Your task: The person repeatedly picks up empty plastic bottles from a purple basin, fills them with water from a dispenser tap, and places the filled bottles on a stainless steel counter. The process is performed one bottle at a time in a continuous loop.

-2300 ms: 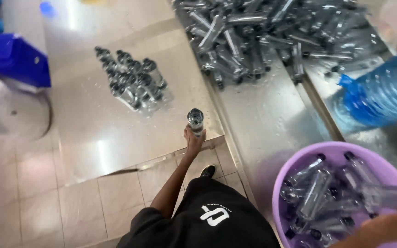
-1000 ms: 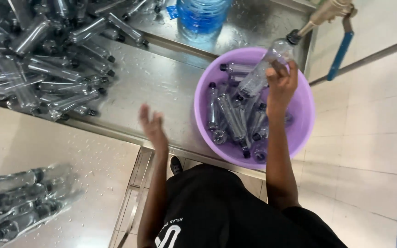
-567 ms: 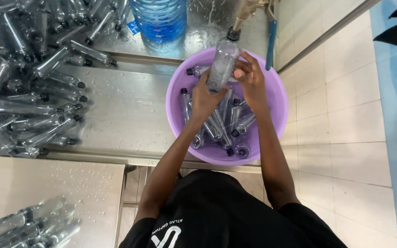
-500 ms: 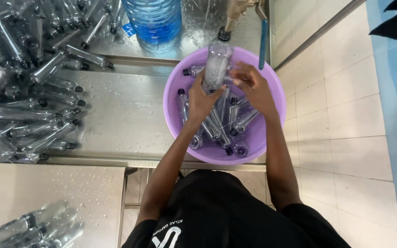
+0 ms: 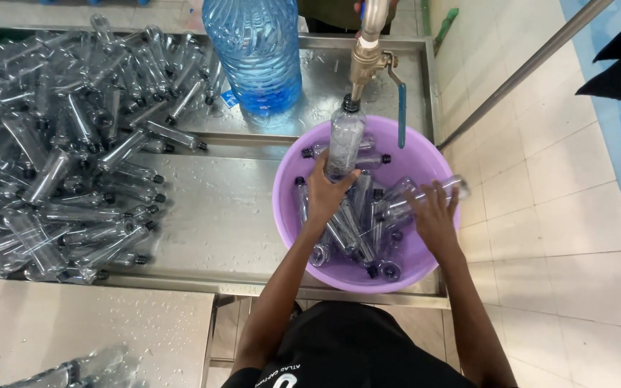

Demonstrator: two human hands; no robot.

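The left hand [image 5: 327,192] is wrapped around the lower body of a clear plastic bottle [image 5: 344,140], its fingers closed on it, holding the bottle upright so that its open neck sits directly under the spout of a brass tap [image 5: 364,65]. The bottle stands above the far side of a round purple basin [image 5: 289,223] that rests on a wet stainless steel worktop [image 5: 217,208]. A blue lever handle [image 5: 401,108] hangs down beside the tap, just right of the bottle. The right hand [image 5: 433,215] reaches into the right side of the basin with its fingers spread apart, lying on a clear bottle [image 5: 425,195] that leans on its side against the rim; whether it grips that bottle cannot be told. More clear bottles with dark caps [image 5: 350,230] lie jumbled in the bottom of the basin between the two hands. Behind the basin, to the left of the tap, stands a large blue water jug [image 5: 256,50]. Across the left half of the worktop a big heap of empty clear bottles [image 5: 59,158] lies on its side, well apart from the basin. A white tiled floor [image 5: 555,237] runs along the right.
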